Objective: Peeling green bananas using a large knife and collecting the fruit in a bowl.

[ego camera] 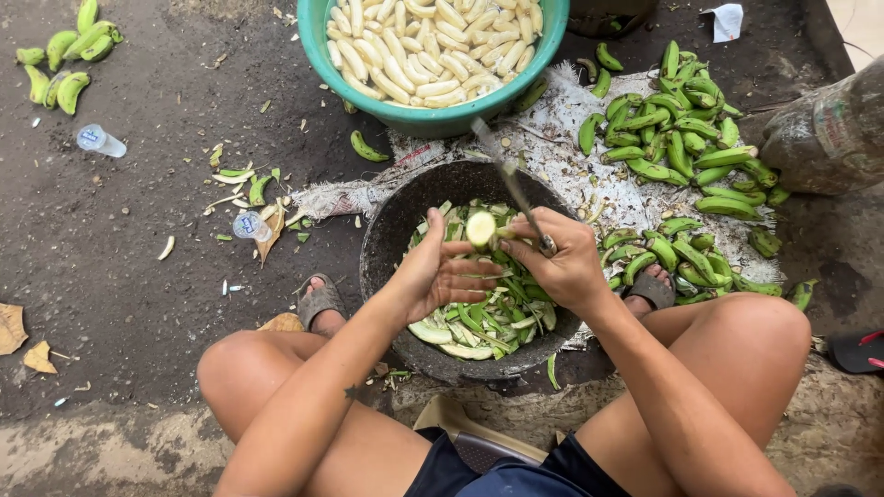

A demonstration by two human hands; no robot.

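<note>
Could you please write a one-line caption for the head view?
Left hand holds a banana while right hand works a knife over a peel-filled basin.

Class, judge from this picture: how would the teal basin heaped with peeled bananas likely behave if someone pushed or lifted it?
The teal basin is heaped with peeled bananas, so it is probably heavy for its size. On the rough dark ground it would likely drag rather than slide. Its thin rim looks like plastic and may flex if lifted by one side.

1. Teal basin [322, 55] sat top centre, full of peeled pale bananas [433, 41].
2. Small green banana bunch [66, 57] lay top left.
3. Clear plastic bottle [99, 141] lay on dark ground.
4. Dry leaves [23, 340] lay far left.
</note>
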